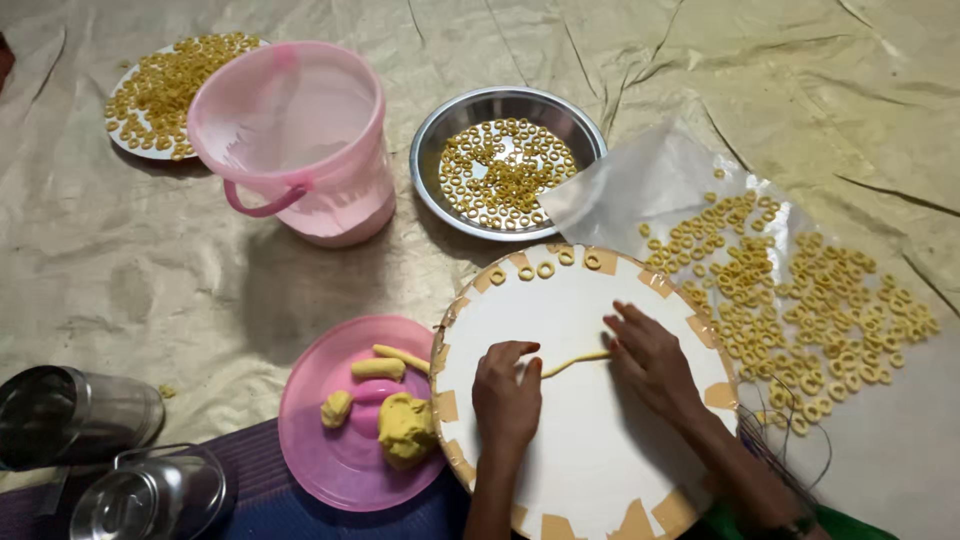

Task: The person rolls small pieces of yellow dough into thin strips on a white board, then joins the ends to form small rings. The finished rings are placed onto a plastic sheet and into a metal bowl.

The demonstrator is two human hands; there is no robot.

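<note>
We found the left hand pinching one end of a thin dough strand and the right hand lying flat and open on its other end. The strand lay on the round white board. A pink lid with dough lumps sat just left, and a steel bowl of dough rings stood beyond.

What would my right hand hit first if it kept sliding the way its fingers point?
Probably the left hand: the right hand points left along the thin dough strand on the white round board.
</note>
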